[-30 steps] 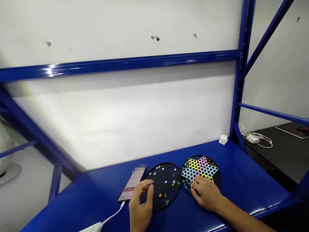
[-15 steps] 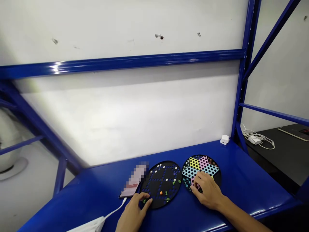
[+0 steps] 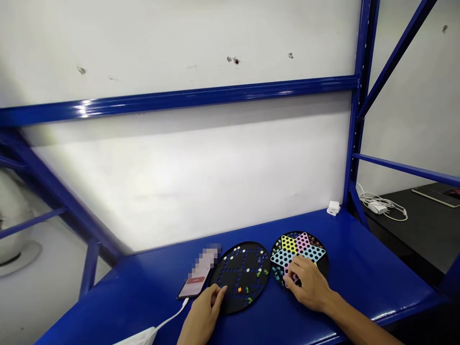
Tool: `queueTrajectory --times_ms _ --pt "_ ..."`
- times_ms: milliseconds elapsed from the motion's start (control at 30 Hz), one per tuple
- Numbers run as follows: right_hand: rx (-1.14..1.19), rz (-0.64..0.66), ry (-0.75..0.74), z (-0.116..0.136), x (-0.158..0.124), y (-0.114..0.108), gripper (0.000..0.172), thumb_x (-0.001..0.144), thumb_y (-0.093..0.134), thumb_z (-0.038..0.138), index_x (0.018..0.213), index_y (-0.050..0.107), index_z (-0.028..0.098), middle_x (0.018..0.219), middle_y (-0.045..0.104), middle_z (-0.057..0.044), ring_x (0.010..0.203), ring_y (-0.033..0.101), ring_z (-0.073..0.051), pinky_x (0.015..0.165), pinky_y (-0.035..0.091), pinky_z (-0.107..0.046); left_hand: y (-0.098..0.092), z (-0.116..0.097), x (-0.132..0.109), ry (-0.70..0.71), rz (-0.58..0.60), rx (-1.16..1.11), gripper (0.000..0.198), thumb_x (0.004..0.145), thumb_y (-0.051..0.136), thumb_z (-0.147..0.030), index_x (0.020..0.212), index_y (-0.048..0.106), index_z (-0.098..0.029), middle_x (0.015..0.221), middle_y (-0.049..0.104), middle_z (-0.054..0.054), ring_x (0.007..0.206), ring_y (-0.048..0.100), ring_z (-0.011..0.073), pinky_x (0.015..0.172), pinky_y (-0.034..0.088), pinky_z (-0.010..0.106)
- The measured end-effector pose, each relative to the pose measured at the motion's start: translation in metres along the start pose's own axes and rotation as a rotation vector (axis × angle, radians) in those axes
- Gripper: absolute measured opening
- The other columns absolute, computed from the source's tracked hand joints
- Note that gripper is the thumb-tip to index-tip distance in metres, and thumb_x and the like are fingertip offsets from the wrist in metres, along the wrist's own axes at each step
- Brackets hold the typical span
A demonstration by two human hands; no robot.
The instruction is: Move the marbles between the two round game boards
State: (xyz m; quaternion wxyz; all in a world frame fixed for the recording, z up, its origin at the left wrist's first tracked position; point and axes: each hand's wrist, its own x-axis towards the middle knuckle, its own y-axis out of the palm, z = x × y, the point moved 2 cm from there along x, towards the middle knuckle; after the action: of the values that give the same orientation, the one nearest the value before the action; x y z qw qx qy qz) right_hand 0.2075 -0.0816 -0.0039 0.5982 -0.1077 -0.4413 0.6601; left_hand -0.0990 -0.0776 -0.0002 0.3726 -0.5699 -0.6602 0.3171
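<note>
Back comes the left hand [image 3: 203, 312] since a second ago, off the middle of the black peg board [image 3: 246, 268] to its near-left rim, fingers loosely spread, holding nothing. Right hand [image 3: 308, 285] stays palm down on the star board [image 3: 287, 244], fingertips curled under; can't tell what they grip. Boards sit side by side on the blue counter [image 3: 359, 273], phone [image 3: 196, 283] just left.

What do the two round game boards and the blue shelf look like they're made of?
Black round game board: probably moulded plastic, matte, with evenly spaced holes. Chinese checkers board: likely plastic too, pastel panels in a black rim, low sheen. Blue shelf: seemingly painted metal, glossy, with bright light reflections.
</note>
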Motion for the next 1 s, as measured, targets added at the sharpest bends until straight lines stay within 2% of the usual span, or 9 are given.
queueTrajectory --times_ms 167,267,433,500,567,633,767,933,1000 --pt "0.286 -0.082 0.092 0.005 0.001 0.001 0.031 0.093 0.051 0.039 0.068 0.05 0.02 0.076 0.055 -0.001 0.075 0.049 -0.016 0.072 0.037 -0.03 -0.009 -0.005 -0.004 -0.062 -0.314 -0.075 0.052 0.09 0.026 -0.061 0.055 0.038 -0.025 0.05 0.048 -0.001 0.05 0.047 0.017 0.052 0.037 0.029" --pt "0.751 -0.066 0.248 0.016 0.003 0.017 0.044 0.091 0.048 0.057 0.068 0.05 0.02 0.068 0.05 0.001 0.063 0.046 -0.013 0.061 0.035 -0.027 -0.009 -0.043 -0.013 0.038 -0.44 -0.24 0.052 0.093 0.023 -0.062 0.056 0.03 -0.025 0.049 0.038 -0.003 0.048 0.039 0.0148 0.047 0.033 0.028" --pt "1.618 0.35 0.686 0.049 0.001 0.06 0.065 0.082 0.036 0.082 0.078 0.057 0.02 0.065 0.054 0.002 0.039 0.033 -0.006 0.043 0.024 -0.022 0.015 -0.138 -0.024 0.311 -0.223 -0.302 0.046 0.098 0.024 -0.048 0.06 0.035 -0.024 0.06 0.048 0.0 0.055 0.043 0.0136 0.053 0.038 0.027" --pt "1.797 0.342 0.804 0.057 0.001 0.068 0.066 0.081 0.036 0.083 0.078 0.058 0.02 0.061 0.056 0.001 0.04 0.039 -0.009 0.042 0.027 -0.022 0.028 -0.162 -0.026 0.387 -0.124 -0.234 0.041 0.098 0.028 -0.042 0.064 0.042 -0.024 0.068 0.056 0.002 0.062 0.05 0.0155 0.059 0.041 0.029" --pt "1.916 0.204 0.921 0.058 0.001 0.071 0.063 0.083 0.037 0.08 0.079 0.059 0.021 0.06 0.058 -0.001 0.046 0.048 -0.012 0.042 0.032 -0.021 0.04 -0.173 -0.027 0.44 -0.027 -0.163 0.031 0.096 0.036 -0.037 0.072 0.049 -0.024 0.078 0.061 0.004 0.07 0.055 0.0179 0.064 0.043 0.031" --pt "1.965 0.121 1.021 0.054 0.002 0.071 0.056 0.088 0.04 0.072 0.078 0.059 0.02 0.058 0.058 0.0 0.045 0.048 -0.011 0.041 0.031 -0.02 0.046 -0.173 -0.028 0.449 0.021 -0.105 0.023 0.094 0.041 -0.034 0.077 0.053 -0.025 0.082 0.062 0.004 0.075 0.057 0.0193 0.068 0.043 0.032" --pt "1.911 0.206 1.08 0.044 0.007 0.066 0.039 0.093 0.046 0.048 0.069 0.051 0.018 0.048 0.047 0.005 0.031 0.023 -0.002 0.034 0.012 -0.015 0.043 -0.156 -0.027 0.431 0.063 -0.027 0.021 0.093 0.046 -0.035 0.077 0.055 -0.024 0.081 0.062 0.004 0.077 0.057 0.0204 0.07 0.043 0.033" --pt "1.892 0.258 0.942 0.038 0.014 0.053 0.042 0.098 0.035 0.046 0.067 0.046 0.019 0.046 0.039 0.008 0.031 0.012 -0.003 0.037 0.003 -0.017 0.021 -0.113 -0.009 0.364 0.047 -0.048 0.027 0.097 0.038 -0.038 0.094 0.062 -0.025 0.097 0.065 0.005 0.094 0.06 0.0216 0.085 0.046 0.035" --pt "1.881 0.252 0.88 0.035 0.016 0.046 0.045 0.097 0.036 0.051 0.067 0.046 0.019 0.047 0.039 0.008 0.032 0.011 -0.003 0.038 0.002 -0.018 0.017 -0.093 -0.001 0.308 0.111 -0.001 0.026 0.094 0.042 -0.038 0.104 0.062 -0.026 0.107 0.065 0.005 0.102 0.06 0.0226 0.089 0.046 0.036"
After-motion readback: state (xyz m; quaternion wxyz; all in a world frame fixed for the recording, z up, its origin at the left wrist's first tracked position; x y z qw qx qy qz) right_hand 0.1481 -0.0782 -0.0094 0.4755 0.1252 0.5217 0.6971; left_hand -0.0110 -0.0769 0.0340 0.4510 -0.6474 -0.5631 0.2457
